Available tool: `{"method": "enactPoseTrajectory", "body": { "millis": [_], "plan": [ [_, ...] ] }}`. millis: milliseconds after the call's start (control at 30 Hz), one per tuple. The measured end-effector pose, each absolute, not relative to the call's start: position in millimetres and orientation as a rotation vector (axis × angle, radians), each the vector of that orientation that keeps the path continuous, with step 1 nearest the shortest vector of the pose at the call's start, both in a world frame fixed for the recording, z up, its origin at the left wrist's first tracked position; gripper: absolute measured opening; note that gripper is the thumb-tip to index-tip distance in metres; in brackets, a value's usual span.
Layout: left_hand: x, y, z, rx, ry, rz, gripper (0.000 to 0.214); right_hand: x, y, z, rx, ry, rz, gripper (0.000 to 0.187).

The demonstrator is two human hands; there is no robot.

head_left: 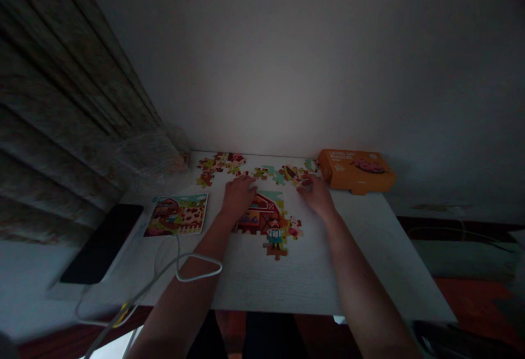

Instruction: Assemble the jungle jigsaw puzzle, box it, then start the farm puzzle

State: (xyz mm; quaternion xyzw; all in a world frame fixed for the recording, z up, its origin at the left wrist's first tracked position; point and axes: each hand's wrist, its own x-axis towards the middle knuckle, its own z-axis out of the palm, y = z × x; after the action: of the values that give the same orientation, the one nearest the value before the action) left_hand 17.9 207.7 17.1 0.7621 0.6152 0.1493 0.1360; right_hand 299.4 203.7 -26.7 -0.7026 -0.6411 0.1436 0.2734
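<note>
A partly joined jigsaw puzzle (262, 218) with a red barn and a farmer figure lies mid-table. My left hand (239, 194) rests at its upper left edge, fingers reaching forward and covering that corner; I see nothing held in it. To the puzzle's upper right, my right hand (315, 192) has its thumb and fingers bent around a small puzzle piece (296, 183) beside other loose pieces. Loose puzzle pieces (221, 163) are strewn along the back of the table, and more loose pieces (290, 173) lie between my hands and the wall.
An orange puzzle box (356, 171) stands at the back right. On the left are a picture card (178, 215), a black phone (102, 244), a white cable (164, 271) crossing near my left forearm, and clear plastic wrap (150, 157) by the curtain (61, 86).
</note>
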Motion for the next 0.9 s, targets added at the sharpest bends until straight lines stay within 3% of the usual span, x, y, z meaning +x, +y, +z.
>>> {"method": "enactPoseTrajectory", "body": {
  "millis": [267, 533, 700, 900],
  "plan": [
    [-23.2, 226.5, 14.9, 2.048, 1.996, 0.492, 0.039, 299.5, 203.8, -23.4, -1.937, -1.731, 0.287, 0.04],
    [-21.8, 228.2, 10.5, 2.164, 1.684, 0.473, 0.045, 270.5, 194.7, -8.8, -1.785, -1.888, 0.347, 0.03],
    [-14.8, 222.8, 14.0, 2.198, 1.737, 0.396, 0.045, 262.6, 187.5, 1.4, -1.688, -1.996, 0.464, 0.027],
    [-21.2, 222.0, 6.3, 2.072, 1.961, 0.389, 0.041, 238.3, 174.3, 4.5, -1.513, -2.291, 0.64, 0.048]
  ]
}}
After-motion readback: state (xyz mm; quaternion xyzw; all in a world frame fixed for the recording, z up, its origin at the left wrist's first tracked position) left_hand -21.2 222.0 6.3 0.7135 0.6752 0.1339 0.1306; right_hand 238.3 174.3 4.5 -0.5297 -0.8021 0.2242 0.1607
